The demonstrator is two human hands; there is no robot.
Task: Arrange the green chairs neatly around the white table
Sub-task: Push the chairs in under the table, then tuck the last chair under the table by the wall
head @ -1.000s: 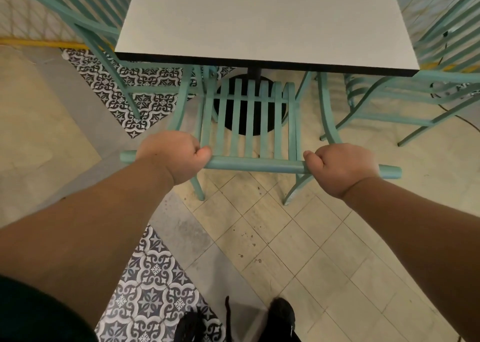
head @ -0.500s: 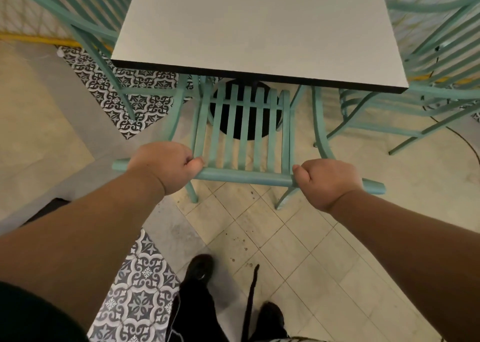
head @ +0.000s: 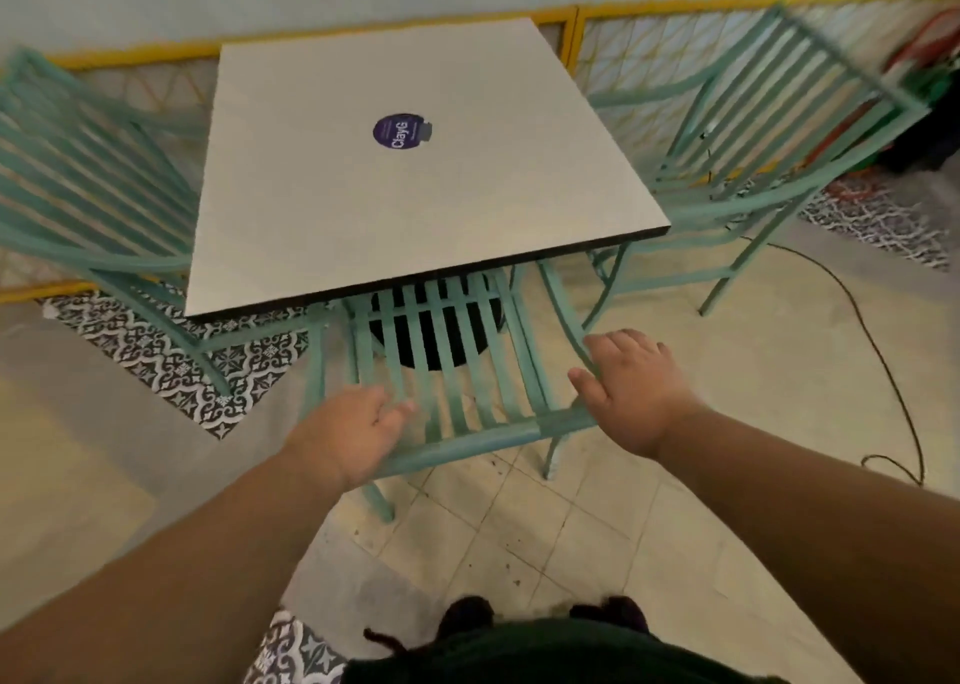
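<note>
Under square white table (head: 415, 190), slatted green chair (head: 457, 371)

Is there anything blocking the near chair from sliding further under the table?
Nothing visible does. The near chair is already tucked partly under the table, its slats over the dark table base. Both side chairs stand clear of it. Left hand and right hand are open at its top rail.

Green chairs (head: 457, 371), white table (head: 415, 205), purple sticker (head: 397, 131), yellow railing (head: 574, 34).

Both arms are reaching forward; the left hand (head: 358, 431) and right hand (head: 631, 384) are spreading open, fingers loosely extended, palms down.
</note>
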